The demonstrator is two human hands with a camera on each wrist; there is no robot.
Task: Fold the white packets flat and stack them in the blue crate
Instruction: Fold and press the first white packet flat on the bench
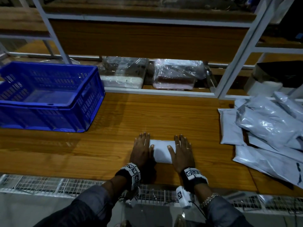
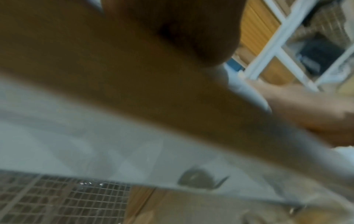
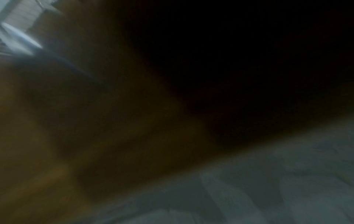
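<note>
Your left hand (image 1: 142,150) and right hand (image 1: 182,152) lie flat, fingers straight, on the two ends of the folded packet (image 1: 162,151) on the bench (image 1: 114,145), probably to press its crease. The blue crate (image 1: 49,95) waits empty at left, the unfolded packets (image 1: 265,126) at right.

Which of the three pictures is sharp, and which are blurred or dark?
Head view: dim but sharp; both hands press the folded packet beside the blue crate. Left wrist view: blurred throughout, only the mesh readable. Right wrist view: mostly black, smeared, nothing identifiable.
</note>
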